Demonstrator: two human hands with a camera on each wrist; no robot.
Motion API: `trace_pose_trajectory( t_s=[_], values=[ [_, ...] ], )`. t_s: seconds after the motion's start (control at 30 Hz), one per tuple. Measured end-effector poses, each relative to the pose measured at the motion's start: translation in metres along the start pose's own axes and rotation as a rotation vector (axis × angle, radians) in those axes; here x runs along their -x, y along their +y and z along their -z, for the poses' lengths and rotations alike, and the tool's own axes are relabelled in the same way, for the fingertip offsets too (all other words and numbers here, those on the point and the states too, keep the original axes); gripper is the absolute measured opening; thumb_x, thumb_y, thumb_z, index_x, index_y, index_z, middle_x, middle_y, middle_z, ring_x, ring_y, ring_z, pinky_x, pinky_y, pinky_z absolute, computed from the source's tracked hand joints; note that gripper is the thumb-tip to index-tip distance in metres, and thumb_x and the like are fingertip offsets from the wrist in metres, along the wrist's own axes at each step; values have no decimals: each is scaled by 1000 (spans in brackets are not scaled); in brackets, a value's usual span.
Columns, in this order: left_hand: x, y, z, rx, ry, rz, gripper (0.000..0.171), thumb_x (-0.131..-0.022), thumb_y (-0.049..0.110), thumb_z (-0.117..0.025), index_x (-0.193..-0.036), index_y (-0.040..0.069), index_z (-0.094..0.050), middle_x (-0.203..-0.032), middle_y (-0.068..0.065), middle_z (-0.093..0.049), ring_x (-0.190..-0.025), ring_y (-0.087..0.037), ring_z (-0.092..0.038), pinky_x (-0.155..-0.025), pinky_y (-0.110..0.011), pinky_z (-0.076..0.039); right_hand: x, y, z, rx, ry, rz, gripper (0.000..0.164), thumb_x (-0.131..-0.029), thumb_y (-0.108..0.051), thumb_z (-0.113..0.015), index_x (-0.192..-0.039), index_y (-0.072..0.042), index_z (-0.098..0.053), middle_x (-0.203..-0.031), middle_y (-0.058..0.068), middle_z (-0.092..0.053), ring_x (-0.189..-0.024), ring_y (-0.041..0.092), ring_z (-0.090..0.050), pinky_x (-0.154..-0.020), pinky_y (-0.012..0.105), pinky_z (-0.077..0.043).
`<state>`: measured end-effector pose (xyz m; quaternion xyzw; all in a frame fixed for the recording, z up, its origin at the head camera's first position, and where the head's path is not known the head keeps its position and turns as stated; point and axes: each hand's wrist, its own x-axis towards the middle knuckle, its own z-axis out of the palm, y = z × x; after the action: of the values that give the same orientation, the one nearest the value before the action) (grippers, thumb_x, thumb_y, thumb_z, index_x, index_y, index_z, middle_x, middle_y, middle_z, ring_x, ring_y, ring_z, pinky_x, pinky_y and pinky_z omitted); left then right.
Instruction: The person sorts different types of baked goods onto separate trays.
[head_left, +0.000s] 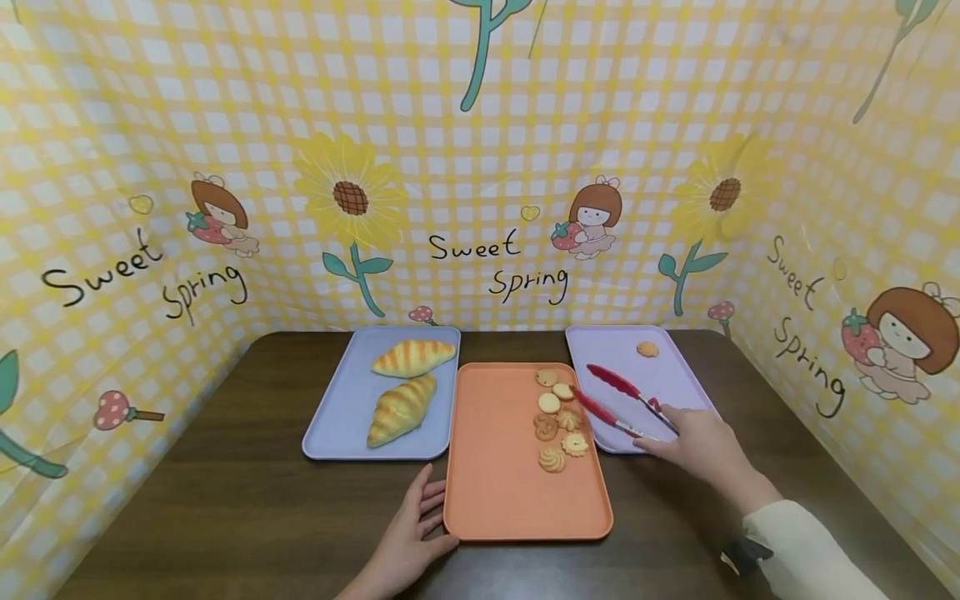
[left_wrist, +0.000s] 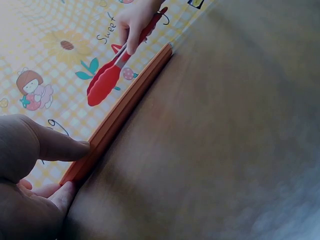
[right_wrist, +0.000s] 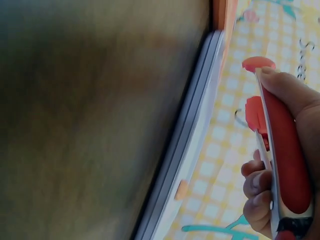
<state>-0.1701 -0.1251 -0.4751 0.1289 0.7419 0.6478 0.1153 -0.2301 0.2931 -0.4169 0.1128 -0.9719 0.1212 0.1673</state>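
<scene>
My right hand (head_left: 701, 446) grips red-tipped tongs (right_wrist: 287, 150), thumb on one handle and fingers curled round the other. Their arms are spread with nothing between the tips; one tip overlaps the orange tray's right edge in the head view, the other the lilac tray (head_left: 637, 400). A single ridged cookie (head_left: 647, 349) lies toward the back of that tray. Straight fingers of my left hand (head_left: 408, 529) rest along the left side of the orange tray (head_left: 502, 492) at its near corner, the thumb touching the front edge. Several small cookies (head_left: 552, 459) of different shapes lie along the orange tray's right side.
On the left, a blue-grey tray (head_left: 337, 429) holds two croissants, one (head_left: 412, 358) behind the other (head_left: 402, 411). All three trays stand close together on a dark wooden table (head_left: 247, 500). Yellow checked cloth (head_left: 450, 167) hangs behind and on both sides.
</scene>
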Motion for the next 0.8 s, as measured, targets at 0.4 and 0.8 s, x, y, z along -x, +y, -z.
trace_pose_trajectory(
  t_s=[0.4, 0.8],
  values=[
    [0, -2, 1, 5, -8, -9, 99, -82, -14, -71, -152, -12, -2, -144, -38, -30, -134, -53, -32, -105, -45, -46, 24, -24, 7, -74, -113, 135, 67, -70, -51, -86, -111, 1, -74, -94, 15, -74, -80, 27, -70, -69, 45, -59],
    [1, -2, 1, 2, -1, -27, 98, -81, -16, -71, -151, -13, -3, -143, -38, -32, -133, -53, -33, -104, -45, -46, 34, -30, 7, -212, -205, 208, 53, -75, -53, -82, -102, -8, -74, -62, -19, -46, -55, 0, -41, -49, 20, -38]
  ],
)
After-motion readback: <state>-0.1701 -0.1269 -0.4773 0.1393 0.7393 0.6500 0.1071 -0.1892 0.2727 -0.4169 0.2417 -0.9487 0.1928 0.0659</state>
